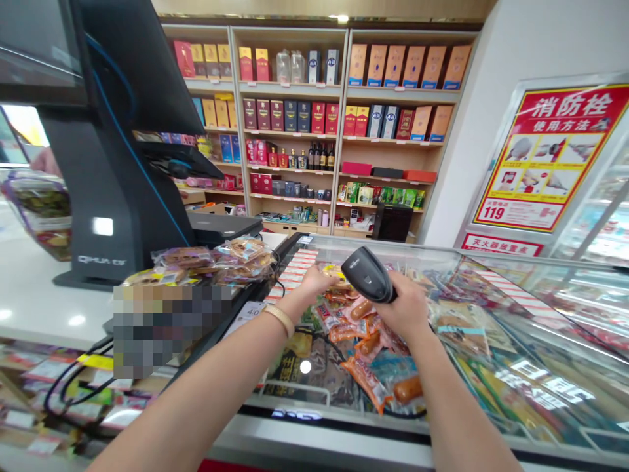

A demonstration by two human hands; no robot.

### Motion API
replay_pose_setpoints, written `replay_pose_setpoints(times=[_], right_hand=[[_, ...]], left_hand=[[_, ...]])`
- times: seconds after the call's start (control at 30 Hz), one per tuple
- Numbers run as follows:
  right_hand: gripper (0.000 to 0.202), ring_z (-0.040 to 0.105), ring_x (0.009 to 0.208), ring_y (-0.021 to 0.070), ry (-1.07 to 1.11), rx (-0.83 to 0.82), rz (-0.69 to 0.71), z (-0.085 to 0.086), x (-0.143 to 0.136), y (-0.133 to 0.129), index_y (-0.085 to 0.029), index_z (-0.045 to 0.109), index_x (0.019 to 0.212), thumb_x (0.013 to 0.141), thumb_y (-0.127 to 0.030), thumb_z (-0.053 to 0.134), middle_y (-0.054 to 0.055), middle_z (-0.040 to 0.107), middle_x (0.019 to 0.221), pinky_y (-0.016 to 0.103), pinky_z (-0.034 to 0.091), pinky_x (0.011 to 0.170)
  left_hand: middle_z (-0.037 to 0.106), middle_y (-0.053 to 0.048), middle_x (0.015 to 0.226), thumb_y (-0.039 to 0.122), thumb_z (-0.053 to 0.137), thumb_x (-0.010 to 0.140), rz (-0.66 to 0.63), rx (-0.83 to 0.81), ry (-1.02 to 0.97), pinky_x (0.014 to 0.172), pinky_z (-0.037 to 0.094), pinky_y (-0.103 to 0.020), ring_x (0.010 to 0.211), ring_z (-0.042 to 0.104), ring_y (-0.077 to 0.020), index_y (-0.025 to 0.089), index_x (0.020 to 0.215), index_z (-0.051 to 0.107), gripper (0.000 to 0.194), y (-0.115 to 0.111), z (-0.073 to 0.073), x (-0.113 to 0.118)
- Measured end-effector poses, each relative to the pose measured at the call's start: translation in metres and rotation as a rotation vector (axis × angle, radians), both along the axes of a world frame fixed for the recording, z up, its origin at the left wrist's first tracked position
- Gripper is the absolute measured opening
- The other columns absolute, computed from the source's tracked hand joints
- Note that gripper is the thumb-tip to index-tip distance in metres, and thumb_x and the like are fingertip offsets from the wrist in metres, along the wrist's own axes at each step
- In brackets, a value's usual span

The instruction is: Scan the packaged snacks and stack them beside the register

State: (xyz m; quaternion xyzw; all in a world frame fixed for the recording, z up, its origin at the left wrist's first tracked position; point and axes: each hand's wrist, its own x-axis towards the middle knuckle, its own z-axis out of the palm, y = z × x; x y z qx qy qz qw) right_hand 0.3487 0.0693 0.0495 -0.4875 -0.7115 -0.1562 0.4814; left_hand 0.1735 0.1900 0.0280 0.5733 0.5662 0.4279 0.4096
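Note:
My right hand (407, 303) is wrapped round a black handheld scanner (367, 274), held above the glass-topped freezer with its head tilted up to the left. Left of the scanner, my left hand (317, 283) has its fingers closed at the edge of a yellow package (335, 274); the scanner partly hides that package. A gold bracelet (279, 320) circles my left wrist. Below both hands lie several orange-wrapped sausage packs (361, 328), spread over the freezer glass.
A dark point-of-sale terminal (118, 177) stands on the white counter (39, 308) at the left. Bagged snacks (240, 255) are piled beside it. The freezer (491, 262) extends right. Behind are shelves (289, 92) of boxes, and a red poster (550, 157) hangs on the wall.

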Motion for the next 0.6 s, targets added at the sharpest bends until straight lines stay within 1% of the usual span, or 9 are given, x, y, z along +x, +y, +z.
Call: replay_pose_setpoints(times=[0.07, 0.13, 0.2, 0.27, 0.37, 0.47, 0.6], right_hand=[[0.016, 0.064, 0.076, 0.0233, -0.008, -0.031, 0.001, 0.0, 0.0, 0.001, -0.02, 0.065, 0.084, 0.072, -0.025, 0.057, 0.008, 0.07, 0.082, 0.032, 0.048, 0.07], [0.019, 0.065, 0.078, 0.0238, -0.021, -0.078, 0.006, -0.001, 0.0, 0.001, -0.019, 0.066, 0.087, 0.072, -0.025, 0.057, 0.008, 0.071, 0.085, 0.032, 0.048, 0.07], [0.023, 0.065, 0.083, 0.0243, -0.052, -0.13, 0.02, -0.001, 0.0, 0.002, -0.019, 0.067, 0.092, 0.072, -0.024, 0.058, 0.008, 0.072, 0.09, 0.033, 0.048, 0.073], [0.027, 0.066, 0.086, 0.0244, -0.099, -0.179, 0.034, -0.002, -0.001, 0.002, -0.02, 0.068, 0.096, 0.071, -0.022, 0.059, 0.007, 0.072, 0.094, 0.033, 0.047, 0.075], [0.026, 0.066, 0.083, 0.023, -0.17, -0.247, 0.05, -0.002, -0.003, 0.002, -0.022, 0.068, 0.094, 0.069, -0.019, 0.061, 0.005, 0.073, 0.091, 0.031, 0.047, 0.073], [0.024, 0.066, 0.082, 0.0218, -0.212, -0.287, 0.053, -0.002, -0.005, 0.001, -0.023, 0.068, 0.09, 0.068, -0.017, 0.062, 0.004, 0.072, 0.088, 0.03, 0.046, 0.072], [0.023, 0.066, 0.083, 0.0221, -0.236, -0.317, 0.043, -0.002, -0.007, 0.0, -0.024, 0.068, 0.093, 0.071, -0.02, 0.063, 0.004, 0.072, 0.09, 0.03, 0.045, 0.072]], left_hand=[[0.07, -0.01, 0.081, 0.025, 0.078, 0.058, -0.047, -0.037, -0.06, 0.056, 0.043, -0.026, 0.072, 0.065, -0.0209, 0.012, 0.086, 0.064, 0.034, -0.006, 0.003, -0.009], [0.069, -0.008, 0.077, 0.023, 0.075, 0.059, -0.079, -0.046, -0.134, 0.052, 0.041, -0.024, 0.064, 0.062, -0.0169, 0.013, 0.083, 0.064, 0.028, -0.013, 0.008, -0.021], [0.07, -0.007, 0.08, 0.021, 0.073, 0.06, -0.081, -0.018, -0.198, 0.054, 0.041, -0.023, 0.063, 0.061, -0.0136, 0.014, 0.085, 0.064, 0.027, -0.02, 0.015, -0.034], [0.069, -0.005, 0.082, 0.022, 0.072, 0.059, -0.065, 0.046, -0.283, 0.055, 0.042, -0.022, 0.063, 0.059, -0.0115, 0.015, 0.086, 0.064, 0.029, -0.027, 0.022, -0.047], [0.067, -0.003, 0.079, 0.025, 0.074, 0.053, -0.024, 0.17, -0.388, 0.055, 0.042, -0.022, 0.062, 0.057, -0.0107, 0.015, 0.082, 0.063, 0.032, -0.036, 0.03, -0.062], [0.066, -0.002, 0.077, 0.028, 0.075, 0.051, 0.005, 0.25, -0.379, 0.056, 0.042, -0.022, 0.061, 0.055, -0.0106, 0.015, 0.081, 0.064, 0.034, -0.045, 0.037, -0.072], [0.067, -0.002, 0.079, 0.031, 0.076, 0.052, -0.021, 0.29, -0.363, 0.058, 0.043, -0.023, 0.063, 0.056, -0.0113, 0.016, 0.084, 0.064, 0.037, -0.053, 0.042, -0.075]])
